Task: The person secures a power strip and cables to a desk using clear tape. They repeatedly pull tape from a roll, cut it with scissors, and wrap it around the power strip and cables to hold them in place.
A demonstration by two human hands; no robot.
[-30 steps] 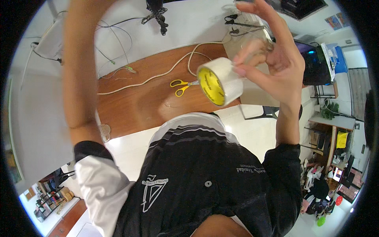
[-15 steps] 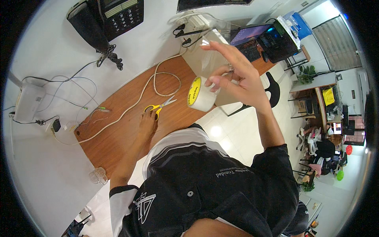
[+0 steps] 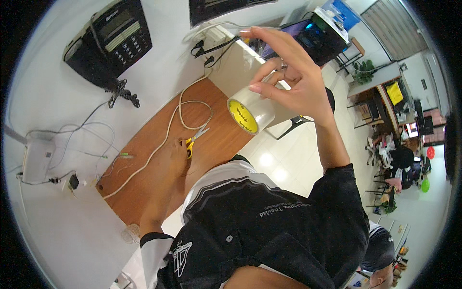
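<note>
My right hand [image 3: 301, 86] is raised over the desk's right end and holds a wide roll of clear packing tape [image 3: 263, 111]. The roll is tilted, with its yellow printed core side toward the desk. My thumb rests at its upper edge, while the index finger stretches out above it. Lower on the left, my left hand [image 3: 178, 153] has its fingers at the yellow handles of a pair of scissors [image 3: 191, 144]. The scissors' blades point up and right, slightly parted, over the brown desk [image 3: 154, 130]. My left fingers are partly hidden.
A pale cable [image 3: 159, 153] loops across the desk. Behind hang a black telephone [image 3: 115, 43] and a white box [image 3: 39, 159] with thin wires. A glass [image 3: 130, 234] stands near my left elbow. At right are a black chair [image 3: 292, 127] and a computer case [image 3: 321, 41].
The roll has turned, so its yellow side faces lower. The scissors' blades point more steeply upward. A clear strip seen by my right index finger no longer shows. The whole view has shifted slightly.
</note>
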